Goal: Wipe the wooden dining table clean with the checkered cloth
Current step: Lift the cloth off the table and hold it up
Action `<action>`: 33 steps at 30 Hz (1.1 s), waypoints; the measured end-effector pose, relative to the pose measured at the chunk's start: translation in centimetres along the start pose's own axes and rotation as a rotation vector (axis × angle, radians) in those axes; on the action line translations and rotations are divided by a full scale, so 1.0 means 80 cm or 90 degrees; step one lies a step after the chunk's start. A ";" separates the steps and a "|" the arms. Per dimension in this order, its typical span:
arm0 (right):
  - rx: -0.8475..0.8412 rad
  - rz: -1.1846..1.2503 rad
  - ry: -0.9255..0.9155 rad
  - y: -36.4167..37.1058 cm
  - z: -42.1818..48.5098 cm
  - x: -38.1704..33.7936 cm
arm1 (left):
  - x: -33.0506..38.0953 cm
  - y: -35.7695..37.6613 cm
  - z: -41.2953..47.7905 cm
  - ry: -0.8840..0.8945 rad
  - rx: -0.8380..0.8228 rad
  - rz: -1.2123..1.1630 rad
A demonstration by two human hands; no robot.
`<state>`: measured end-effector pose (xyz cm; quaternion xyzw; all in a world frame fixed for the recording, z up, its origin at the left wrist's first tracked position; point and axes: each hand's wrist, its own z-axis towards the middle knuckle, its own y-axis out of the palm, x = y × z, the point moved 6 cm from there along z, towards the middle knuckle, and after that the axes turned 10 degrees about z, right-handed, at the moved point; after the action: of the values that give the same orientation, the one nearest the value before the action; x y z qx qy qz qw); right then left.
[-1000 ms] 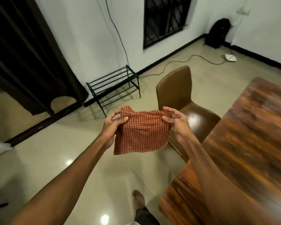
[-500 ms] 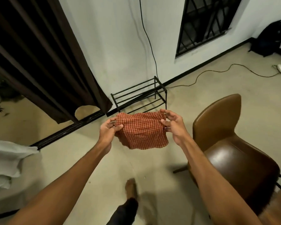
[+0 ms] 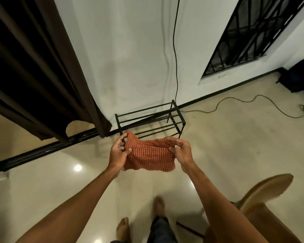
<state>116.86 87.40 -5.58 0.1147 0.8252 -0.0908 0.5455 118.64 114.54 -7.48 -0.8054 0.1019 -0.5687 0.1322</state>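
Left hand: we are pinching the upper left corner of the checkered cloth (image 3: 149,155) with our left hand (image 3: 118,153), the thumb pressing on the near face and the fingers curling round behind it.
Right hand: our right hand (image 3: 182,152) is gripping the cloth's upper right edge, its fingers bending over the bunched top.
Checkered cloth: it is hanging in the air between our two hands, sagging and wrinkling along the top, with its lower edge dangling free above the floor (image 3: 235,146).
Arms: both bare forearms are reaching forward and drawing in toward the cloth.
Shoe rack: the black metal shoe rack (image 3: 148,116) is standing against the white wall (image 3: 130,50) just beyond the cloth, whose top edge is overlapping the lowest bars in our view.
Curtain: the dark brown curtain (image 3: 33,76) is hanging at the left, its hem ending near the rack.
Cable: a black cable (image 3: 174,50) is running down the wall behind the rack and trailing off across the floor to the right.
Window: a barred window (image 3: 253,32) is filling the upper right.
Chair: a brown chair (image 3: 263,192) is showing at the lower right, its backrest blurring, and our right forearm is crossing in front of its seat.
Feet: our bare feet (image 3: 159,206) are standing on the glossy floor below the arms.
Bag: a dark bag (image 3: 300,76) is sitting on the floor at the far right.
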 end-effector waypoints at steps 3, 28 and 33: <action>-0.026 0.008 0.028 0.011 0.084 0.012 | -0.004 0.025 0.063 0.012 -0.002 0.057; -0.169 -0.643 -0.241 0.140 0.544 0.298 | -0.302 0.187 0.459 -0.035 0.009 0.607; -0.183 -0.766 -0.400 0.153 0.530 0.315 | -0.304 0.205 0.450 0.032 0.024 0.741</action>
<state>148.14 89.69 -45.60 -0.4679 0.5524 -0.2961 0.6231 144.26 110.20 -45.95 -0.6003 0.5209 -0.4231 0.4352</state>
